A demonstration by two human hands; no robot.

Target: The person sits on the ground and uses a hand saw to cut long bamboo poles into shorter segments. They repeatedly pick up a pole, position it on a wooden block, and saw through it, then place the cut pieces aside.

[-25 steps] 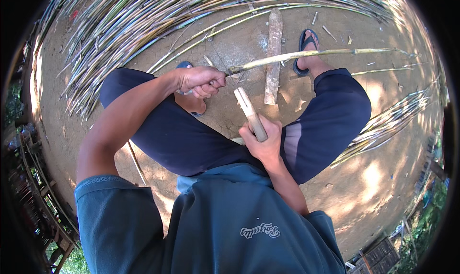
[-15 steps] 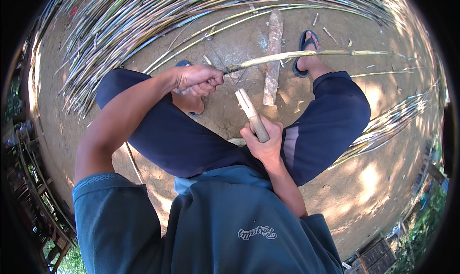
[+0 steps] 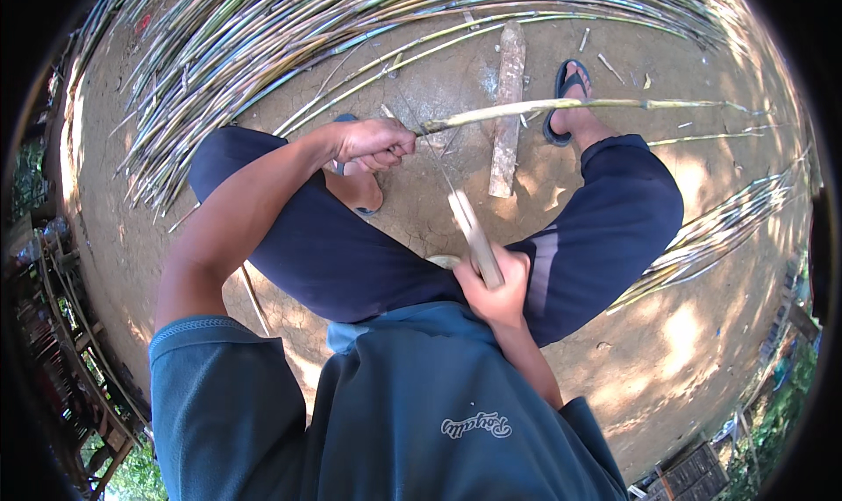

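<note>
My left hand [image 3: 379, 143] is closed round the near end of a thin bamboo pole [image 3: 517, 108], which stretches away to the right over the ground. Held in my right hand [image 3: 498, 284] is the pale wooden handle [image 3: 474, 236] of a long, narrow-bladed tool. Its thin blade [image 3: 441, 166] slants up and left, crossing the pole just beside my left fist. The blade appears almost edge-on, so I cannot tell whether it is a knife or a saw. Slight blur covers the right hand and handle.
A large heap of bamboo poles [image 3: 289, 41] spreads across the far left and top. Beneath the held pole lies a short log [image 3: 507, 142], between my sandalled feet. A smaller bundle of split canes [image 3: 715, 238] rests at the right, beyond my knee.
My right hand has drawn the wooden handle back toward my body, down and slightly right, sliding the blade along. The left hand keeps its hold on the pole. The whole view has shifted slightly.
</note>
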